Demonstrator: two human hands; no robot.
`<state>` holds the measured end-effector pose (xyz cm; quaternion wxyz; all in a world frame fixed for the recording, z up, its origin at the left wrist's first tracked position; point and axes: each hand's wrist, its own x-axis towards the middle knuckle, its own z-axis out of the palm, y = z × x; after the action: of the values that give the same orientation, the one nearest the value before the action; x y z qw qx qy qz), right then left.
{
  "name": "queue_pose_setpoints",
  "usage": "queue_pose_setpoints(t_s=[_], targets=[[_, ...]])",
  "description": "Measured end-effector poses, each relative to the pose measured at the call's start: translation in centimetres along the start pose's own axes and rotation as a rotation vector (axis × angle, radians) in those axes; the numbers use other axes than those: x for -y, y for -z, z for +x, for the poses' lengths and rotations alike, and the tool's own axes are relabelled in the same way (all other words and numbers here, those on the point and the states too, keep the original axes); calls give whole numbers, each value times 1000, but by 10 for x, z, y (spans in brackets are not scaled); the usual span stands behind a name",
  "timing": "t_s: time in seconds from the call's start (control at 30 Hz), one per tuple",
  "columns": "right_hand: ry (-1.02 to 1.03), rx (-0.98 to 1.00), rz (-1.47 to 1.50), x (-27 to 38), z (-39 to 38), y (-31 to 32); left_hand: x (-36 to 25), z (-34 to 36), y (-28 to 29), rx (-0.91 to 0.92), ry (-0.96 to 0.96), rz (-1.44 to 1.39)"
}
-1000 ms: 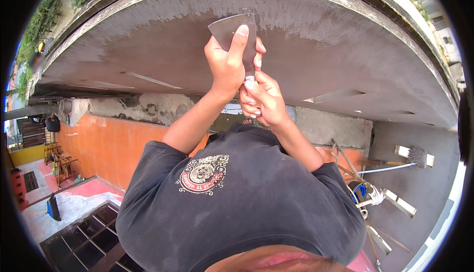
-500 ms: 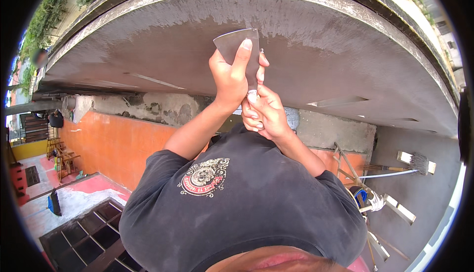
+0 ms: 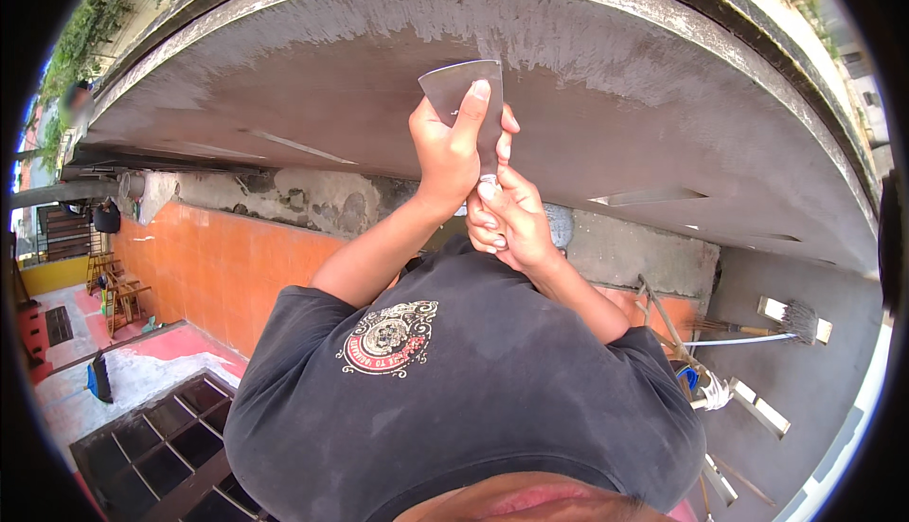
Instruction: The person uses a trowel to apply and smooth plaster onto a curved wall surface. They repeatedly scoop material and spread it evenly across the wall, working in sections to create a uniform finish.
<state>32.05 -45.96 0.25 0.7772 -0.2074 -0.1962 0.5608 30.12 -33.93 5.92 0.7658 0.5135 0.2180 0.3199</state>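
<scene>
A putty knife [image 3: 453,79] with a wide grey metal blade is held up before the wall, its broad edge pointing away from me. My left hand [image 3: 447,157] is closed round the blade, the thumb flat on its face and fingertips showing past its right edge. Below it, my right hand [image 3: 516,219] wraps the narrow end, thumb and fingers pressed together there. Most of the handle is hidden by the right hand. Behind the tool stretches a large plastered wall [image 3: 312,86], smooth dark grey with paler, rough streaks near its top edge.
Narrow slots [image 3: 649,197] pierce the wall. At the right, wooden poles [image 3: 668,333] and a long-handled brush [image 3: 801,321] stand near a grey side wall. An orange floor [image 3: 227,261] lies below on the left, with wooden chairs [image 3: 125,299] and a dark-framed grid [image 3: 156,446] farther out.
Both hands and the putty knife have shifted slightly right and toward me. The grip of each hand looks the same.
</scene>
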Motion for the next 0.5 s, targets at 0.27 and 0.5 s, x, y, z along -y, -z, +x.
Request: queue_pose_setpoints(t_s=[0.27, 0.5], targets=[[-65, 52, 45, 0, -2, 7, 0, -1, 1, 57, -125, 0], [-57, -74, 59, -13, -10, 8, 12, -5, 9, 79, -132, -43]])
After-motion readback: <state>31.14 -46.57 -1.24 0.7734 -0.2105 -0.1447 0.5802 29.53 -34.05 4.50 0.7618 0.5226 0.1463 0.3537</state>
